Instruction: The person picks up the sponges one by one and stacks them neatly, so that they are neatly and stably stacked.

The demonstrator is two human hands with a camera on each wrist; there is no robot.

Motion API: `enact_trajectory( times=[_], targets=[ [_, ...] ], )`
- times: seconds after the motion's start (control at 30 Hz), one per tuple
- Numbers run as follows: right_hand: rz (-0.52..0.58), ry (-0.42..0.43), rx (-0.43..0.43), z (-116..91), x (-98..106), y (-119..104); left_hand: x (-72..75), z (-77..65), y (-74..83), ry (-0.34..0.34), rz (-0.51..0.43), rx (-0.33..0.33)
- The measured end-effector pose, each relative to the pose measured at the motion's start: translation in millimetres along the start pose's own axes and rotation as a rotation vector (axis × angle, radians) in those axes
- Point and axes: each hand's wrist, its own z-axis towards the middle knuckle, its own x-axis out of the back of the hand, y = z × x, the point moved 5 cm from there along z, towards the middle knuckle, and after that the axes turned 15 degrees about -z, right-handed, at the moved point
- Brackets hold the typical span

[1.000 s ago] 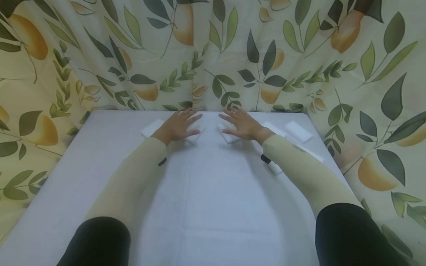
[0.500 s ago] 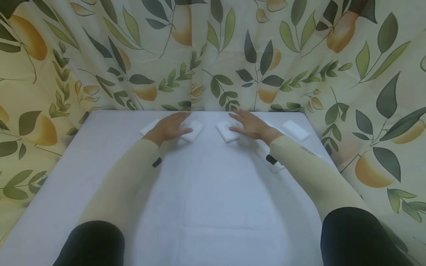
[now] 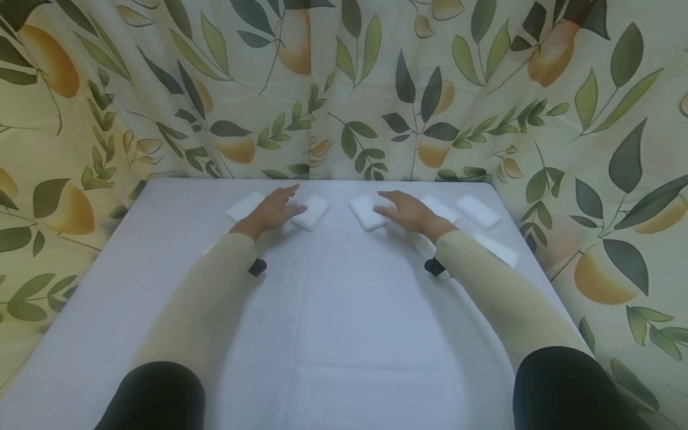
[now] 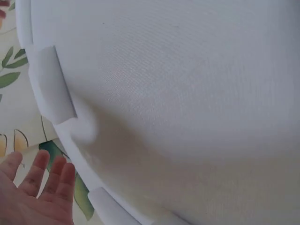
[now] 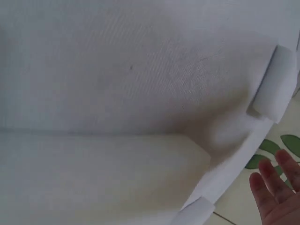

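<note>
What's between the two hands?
Head view: one white block by the left hand, a second white block by the right hand, bare white tabletop between the blocks.

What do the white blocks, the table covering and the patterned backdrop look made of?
White blocks: probably foam or sponge, matte; their even faces show no shine.
Table covering: seemingly woven cloth, matte; fine weave shows in the wrist views.
Patterned backdrop: likely printed fabric, dull, with soft folds; plastic sheeting isn't ruled out.

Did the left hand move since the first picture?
Yes: judged against the table's far edge, the left hand has shifted left and drawn back from it.
</note>
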Motion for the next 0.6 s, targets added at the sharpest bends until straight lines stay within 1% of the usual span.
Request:
enact_trajectory(
  times=[0.17, 0.33, 0.47, 0.6],
  targets=[
    [0.112, 0.012, -0.045, 1.5, -6.3, -0.6, 0.7, 1.8, -5.0, 0.036, -0.065, 0.018],
    [0.182, 0.024, -0.058, 4.3, -10.2, -7.0, -1.2, 7.2, -11.8, 0.049, -0.099, 0.027],
    [0.202, 0.035, -0.079, 8.4, -14.3, -9.4, -4.1, 10.2, -14.5, 0.043, -0.086, 0.031],
    [0.202, 0.043, -0.114, 12.6, -18.6, -8.4, -7.7, 11.6, -14.0, 0.029, -0.09, 0.051]
  ],
)
